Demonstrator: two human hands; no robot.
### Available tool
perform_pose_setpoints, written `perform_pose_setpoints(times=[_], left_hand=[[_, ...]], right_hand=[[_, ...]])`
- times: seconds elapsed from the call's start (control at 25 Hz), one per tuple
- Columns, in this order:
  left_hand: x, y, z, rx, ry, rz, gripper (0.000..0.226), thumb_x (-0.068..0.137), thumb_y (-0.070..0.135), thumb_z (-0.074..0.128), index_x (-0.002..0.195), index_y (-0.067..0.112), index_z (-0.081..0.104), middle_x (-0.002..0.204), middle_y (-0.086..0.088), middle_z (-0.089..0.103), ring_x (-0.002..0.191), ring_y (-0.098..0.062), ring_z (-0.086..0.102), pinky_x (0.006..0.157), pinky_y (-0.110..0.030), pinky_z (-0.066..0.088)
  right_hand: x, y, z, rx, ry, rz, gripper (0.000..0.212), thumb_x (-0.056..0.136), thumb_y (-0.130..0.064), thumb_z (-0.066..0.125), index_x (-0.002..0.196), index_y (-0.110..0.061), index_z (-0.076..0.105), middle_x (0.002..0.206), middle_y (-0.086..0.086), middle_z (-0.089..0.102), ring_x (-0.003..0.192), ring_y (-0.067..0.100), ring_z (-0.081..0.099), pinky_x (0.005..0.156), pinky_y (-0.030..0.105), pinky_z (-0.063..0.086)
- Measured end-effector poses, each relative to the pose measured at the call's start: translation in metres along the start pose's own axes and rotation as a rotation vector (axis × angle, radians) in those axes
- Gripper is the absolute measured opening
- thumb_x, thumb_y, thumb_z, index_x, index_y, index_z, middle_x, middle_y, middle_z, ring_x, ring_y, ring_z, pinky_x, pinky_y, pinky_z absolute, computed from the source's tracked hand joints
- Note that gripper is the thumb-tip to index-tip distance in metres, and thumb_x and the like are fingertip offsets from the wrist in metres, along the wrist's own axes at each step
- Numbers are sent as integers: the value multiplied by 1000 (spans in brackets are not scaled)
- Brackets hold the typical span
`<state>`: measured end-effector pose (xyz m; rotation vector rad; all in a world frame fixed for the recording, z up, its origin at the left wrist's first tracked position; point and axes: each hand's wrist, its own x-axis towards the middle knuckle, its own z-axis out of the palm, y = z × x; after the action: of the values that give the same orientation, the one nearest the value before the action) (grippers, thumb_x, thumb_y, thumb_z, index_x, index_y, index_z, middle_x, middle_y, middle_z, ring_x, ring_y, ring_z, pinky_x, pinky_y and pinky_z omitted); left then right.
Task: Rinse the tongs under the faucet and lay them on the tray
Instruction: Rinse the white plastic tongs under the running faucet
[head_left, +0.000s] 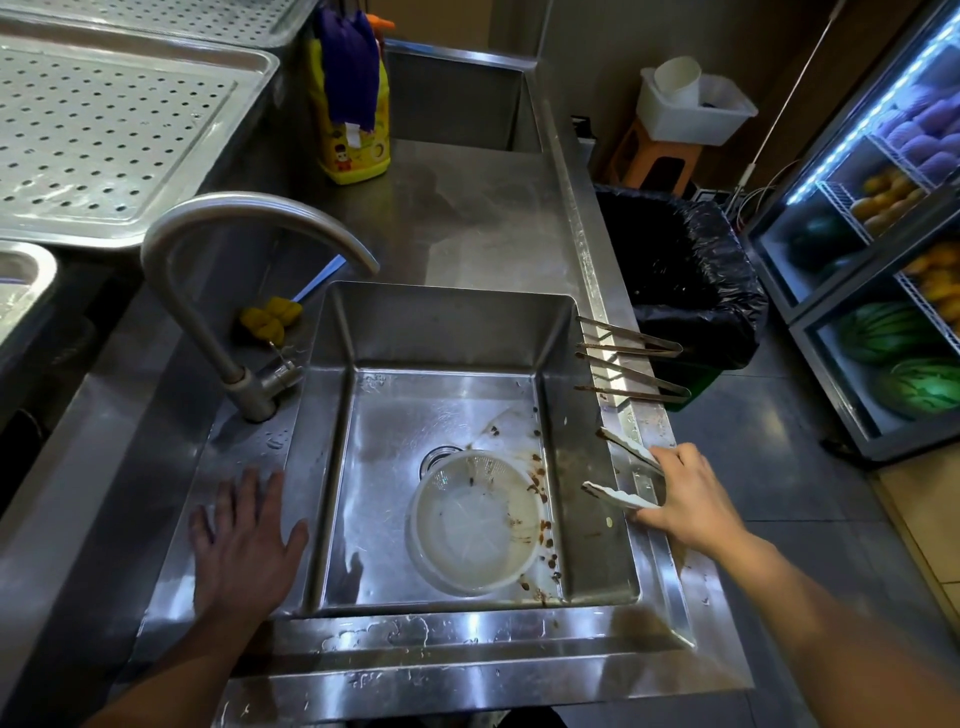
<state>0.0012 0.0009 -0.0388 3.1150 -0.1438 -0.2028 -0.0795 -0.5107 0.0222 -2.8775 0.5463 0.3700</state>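
White tongs (621, 470) with brown-stained tips lie on the sink's right rim, arms spread and pointing left over the basin. My right hand (688, 493) grips their hinge end, with fingers over the upper arm and thumb by the lower one. My left hand (244, 540) rests flat on the wet left rim. Behind it the curved faucet (249, 223) arches toward the sink (337, 467), with no water running. A perforated steel tray (104, 130) sits at the far left.
Two metal tongs (631, 345) (636, 387) lie on the right rim farther back. A clear strainer bowl (472, 525) and brown scraps sit in the basin. There is a yellow bottle (353, 119) at the back, a black-bagged bin (685, 270) right, and a fruit fridge (883, 260) beyond.
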Motion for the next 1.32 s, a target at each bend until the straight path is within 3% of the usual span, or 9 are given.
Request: perform_pose_setpoints(times=[0.32,0.52,0.68,0.8,0.92,1.0,1.08,1.2,1.32], left_hand=[[3,-1,4,-51,22,-10,80,82,56,34,149,14,39,153,-20,40,139,-44,33,110,-63,21],[10,12,-17,-185,-36,-90,82,78,47,62,149,17,36,155,-18,34,145,-40,22,114,-61,20],[7,54,-51,-439,-135,10,85,73,47,58,151,23,35,154,-12,36,142,-33,32,117,-45,26],[1,97,-77,-1103,-394,-45,83,71,31,73,147,29,41,147,-5,45,130,-20,47,98,-27,43],[5,119,-87,-1503,-654,-54,90,65,30,76,147,28,41,138,-2,56,123,-15,56,91,-23,45],[10,121,-91,-1609,-741,62,72,72,27,77,139,28,51,124,-3,67,110,-20,64,87,-35,52],[16,116,-94,-1627,-706,42,58,74,24,78,129,29,59,104,-2,72,90,-19,66,70,-34,55],[22,100,-89,-1536,-572,-135,57,65,22,75,120,29,61,74,7,70,61,-12,58,51,-29,45],[26,77,-85,-1455,-484,-227,52,59,16,65,108,35,65,63,8,63,50,-11,51,48,-28,40]], right_hand=[[-4,-55,-20,187,10,-35,98,63,-59,83,143,-19,42,126,0,43,117,21,46,90,36,45],[-5,-114,-32,486,-64,-46,95,54,-73,77,134,-28,50,117,-10,49,98,8,54,78,27,47],[-3,-168,-30,773,-169,-76,57,58,-69,78,101,-36,63,100,-9,68,87,8,65,71,26,51],[-6,-209,-28,1050,-285,-51,40,66,-61,81,81,-25,71,73,-8,71,69,11,67,64,26,51],[-12,-245,-23,1358,-403,73,43,64,-49,83,84,-12,73,78,10,72,75,25,71,75,40,58],[-17,-264,-19,1453,-434,96,49,63,-46,83,87,-4,74,84,19,75,78,34,71,68,40,58],[-20,-278,-13,1493,-472,100,55,70,-43,84,100,1,71,85,20,73,80,37,63,60,36,52],[-14,-292,-11,1403,-561,7,53,69,-45,85,103,-6,73,90,14,75,87,30,66,73,43,53],[6,-298,-15,1231,-728,-149,50,69,-32,88,114,-17,72,111,11,74,98,15,69,87,39,53]])
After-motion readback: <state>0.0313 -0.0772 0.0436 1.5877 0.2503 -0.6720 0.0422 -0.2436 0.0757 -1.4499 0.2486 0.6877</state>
